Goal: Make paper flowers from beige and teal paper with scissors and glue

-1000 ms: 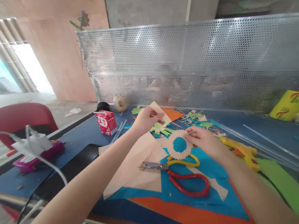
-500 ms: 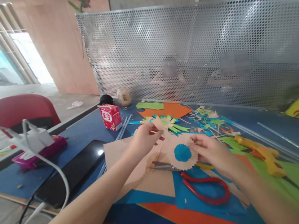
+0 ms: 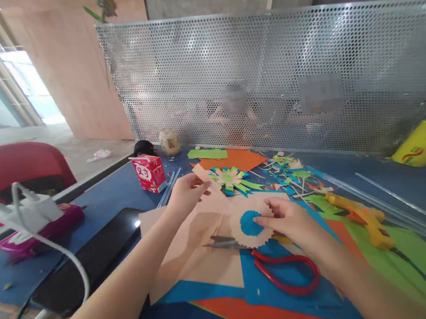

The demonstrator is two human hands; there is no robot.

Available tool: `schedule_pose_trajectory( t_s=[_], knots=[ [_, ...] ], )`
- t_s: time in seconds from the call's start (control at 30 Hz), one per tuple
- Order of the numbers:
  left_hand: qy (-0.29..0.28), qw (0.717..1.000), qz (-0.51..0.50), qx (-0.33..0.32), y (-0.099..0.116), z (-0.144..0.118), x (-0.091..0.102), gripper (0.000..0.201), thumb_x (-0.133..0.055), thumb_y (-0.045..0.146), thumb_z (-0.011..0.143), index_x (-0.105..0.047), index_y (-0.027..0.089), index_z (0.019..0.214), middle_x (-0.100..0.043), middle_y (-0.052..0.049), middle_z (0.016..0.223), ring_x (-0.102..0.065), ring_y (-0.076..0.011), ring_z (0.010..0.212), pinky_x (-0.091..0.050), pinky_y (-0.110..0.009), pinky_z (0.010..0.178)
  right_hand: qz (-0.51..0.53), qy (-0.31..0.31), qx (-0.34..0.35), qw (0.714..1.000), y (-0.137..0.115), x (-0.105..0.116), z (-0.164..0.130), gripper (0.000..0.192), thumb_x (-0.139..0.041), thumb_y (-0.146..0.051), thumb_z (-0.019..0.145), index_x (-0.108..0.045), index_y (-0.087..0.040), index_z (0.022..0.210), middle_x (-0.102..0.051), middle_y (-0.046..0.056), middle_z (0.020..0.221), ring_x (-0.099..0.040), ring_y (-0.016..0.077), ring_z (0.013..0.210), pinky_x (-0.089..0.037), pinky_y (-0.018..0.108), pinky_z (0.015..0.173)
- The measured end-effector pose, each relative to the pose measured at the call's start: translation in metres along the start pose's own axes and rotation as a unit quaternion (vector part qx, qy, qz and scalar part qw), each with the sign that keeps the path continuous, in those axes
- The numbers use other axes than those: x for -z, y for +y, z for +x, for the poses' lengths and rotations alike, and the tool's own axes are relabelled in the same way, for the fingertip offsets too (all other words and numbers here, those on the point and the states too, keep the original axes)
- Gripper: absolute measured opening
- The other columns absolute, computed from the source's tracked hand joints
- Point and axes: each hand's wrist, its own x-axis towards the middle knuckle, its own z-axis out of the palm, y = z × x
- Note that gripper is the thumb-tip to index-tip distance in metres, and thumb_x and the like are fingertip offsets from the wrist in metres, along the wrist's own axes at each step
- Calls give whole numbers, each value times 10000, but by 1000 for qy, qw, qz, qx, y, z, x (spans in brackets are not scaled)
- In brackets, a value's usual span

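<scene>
right hand [image 3: 280,216] pinching a peach toothed disc [image 3: 259,237] by its far right edge, fingers behind, thumb tip lying over the edge of the blue centre [image 3: 248,223]. disc tilted a little, face up, hanging left of the right hand's fingertips. left hand [image 3: 188,196] beyond and to the left, fingers curled in, thumb and fingertips apparently nipping a peach strip [image 3: 202,172]; exact contact hard to see. between and below the hands: scissors [image 3: 283,260], blades pointing left and parted, partly covered by the disc. peach sheet [image 3: 175,262] under the left wrist; whether disc and blades touch cannot be told. paper flower [image 3: 230,177] just past the left fingertips, loose scraps [image 3: 287,163] beyond the right hand. glue gun [image 3: 368,220] lying on green paper to the right of the right hand, small red light on its body; best treated as hot, would keep that forearm off the nozzle. handling notes: thin card should bend easily, so a light grip on the plain ring looks wiser than squeezing the cut teeth. thumb better off the blue rim, in case it lifts. raise the disc clear of the blades before turning it, else a tooth may snag. hold the strip flat near its end, not mid-length, so it does not crease.
</scene>
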Motion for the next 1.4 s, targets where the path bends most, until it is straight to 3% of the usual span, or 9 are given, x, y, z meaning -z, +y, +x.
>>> schedule_pose_trajectory(
  t_s=[0.13,0.3,0.5,0.7,1.1,1.4],
  knots=[
    [-38,999,-21,17,4,-3,-1,143,-619,251,733,-606,122,794,-685,-60,787,-672,-152,679,-429,-194,478,19,13,1,1000,3,0,0,251,-693,-366,612,-574,-204,763,-630,-22,650,-578,143,553,-440,246,472],
    [-102,994,-25,36,9,-10,-9,128,-598,234,765,-628,116,723,-699,-70,723,-675,-156,684,-455,-198,504,43,19,28,998,7,-1,2,300,-710,-366,617,-601,-201,842,-666,3,725,-631,185,667,-500,298,597],
    [-148,985,-23,-80,16,-18,-11,178,-583,266,781,-647,109,729,-671,-93,870,-672,-166,719,-441,-191,462,53,52,36,997,0,-5,-5,310,-710,-388,627,-637,-197,859,-697,30,809,-649,203,744,-521,309,653],
    [-147,979,-2,-143,25,-28,-11,125,-556,204,798,-648,129,760,-665,-52,814,-637,-125,715,-469,-202,569,12,87,35,996,-14,-6,-17,226,-697,-370,654,-656,-208,807,-713,34,820,-662,223,793,-531,300,659],
    [-150,974,29,-169,25,-28,-10,129,-556,197,791,-660,131,753,-683,-43,729,-636,-129,700,-492,-241,660,49,109,-6,993,-10,-8,-16,312,-726,-366,608,-633,-196,852,-697,23,821,-648,193,779,-517,284,687],
    [-155,980,41,-122,28,-31,-9,178,-567,270,794,-683,143,749,-701,-52,722,-657,-149,715,-480,-222,580,50,99,-3,994,-9,-7,-15,333,-722,-382,622,-637,-197,886,-700,41,869,-656,208,784,-525,293,656]
  ],
)
